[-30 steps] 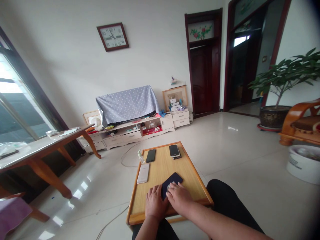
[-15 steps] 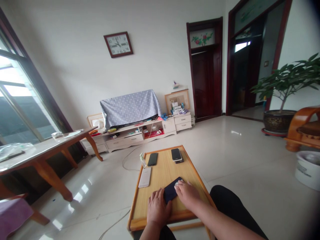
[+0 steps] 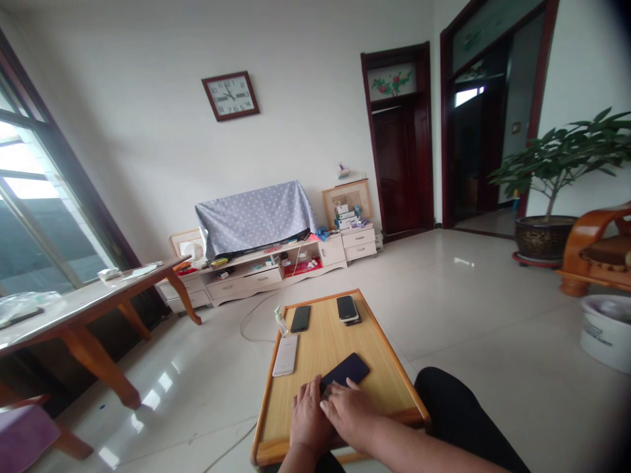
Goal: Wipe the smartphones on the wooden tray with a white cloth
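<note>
A dark blue smartphone [image 3: 351, 369] lies aslant on the small wooden table [image 3: 319, 347]. My left hand [image 3: 309, 410] is at its near-left end, fingers closed against the edge and holding it down. My right hand [image 3: 352, 408] presses on the lower part of the phone, right beside my left hand, with its fingers bent together. The small white wipe seen under those fingers earlier is now almost wholly hidden by them. A pale pinkish phone [image 3: 285, 355] rests to the left, close to the table's edge.
On the table's far side are a black phone [image 3: 300, 318], a clear pump bottle [image 3: 280, 321] and stacked phones [image 3: 348, 309]. My dark-clothed knee [image 3: 446, 401] is at the right. A cable [image 3: 242, 332] runs over the floor to the left.
My right hand has slid from the phone's far-right end down its face to the near-left end, next to my left hand. The far end is uncovered now. My left hand stays put.
</note>
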{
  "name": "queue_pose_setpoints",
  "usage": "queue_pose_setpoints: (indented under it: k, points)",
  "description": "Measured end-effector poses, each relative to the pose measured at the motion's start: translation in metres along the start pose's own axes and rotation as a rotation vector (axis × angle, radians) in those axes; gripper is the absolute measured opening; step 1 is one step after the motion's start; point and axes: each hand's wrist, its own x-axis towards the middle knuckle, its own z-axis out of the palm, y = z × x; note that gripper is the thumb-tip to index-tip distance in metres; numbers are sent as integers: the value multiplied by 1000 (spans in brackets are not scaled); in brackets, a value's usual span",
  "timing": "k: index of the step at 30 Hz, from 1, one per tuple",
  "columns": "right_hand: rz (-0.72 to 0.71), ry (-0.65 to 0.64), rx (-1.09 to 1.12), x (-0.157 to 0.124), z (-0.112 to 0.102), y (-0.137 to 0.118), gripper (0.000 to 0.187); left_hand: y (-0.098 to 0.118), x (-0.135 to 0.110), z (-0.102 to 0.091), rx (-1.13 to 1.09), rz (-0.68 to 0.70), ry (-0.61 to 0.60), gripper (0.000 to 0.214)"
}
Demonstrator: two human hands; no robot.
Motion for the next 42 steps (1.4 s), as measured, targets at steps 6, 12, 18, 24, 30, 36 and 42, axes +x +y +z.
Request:
queue_pose_setpoints:
  k: [6,12,18,24,30,36,42]
  points:
    - [121,51,-26,14,-14,21,61,6,0,-5,-39,-8,27,66]
    - [14,-16,2,6,-1,6,53,2,1,0,-42,6,36,63]
    - [67,25,-7,17,-17,16,54,3,2,-3,-35,4,38,64]
    - [60,22,-32,6,-6,11,56,2,1,-1,-39,-4,54,63]
    - [46,7,-28,1,6,5,55,4,1,-2,0,-8,6,68]
    - [87,25,-45,37,5,5,51,5,1,-4,-42,-32,22,72]
    - [91,31,-36,36,10,2,48,3,2,-1,-78,-24,41,76]
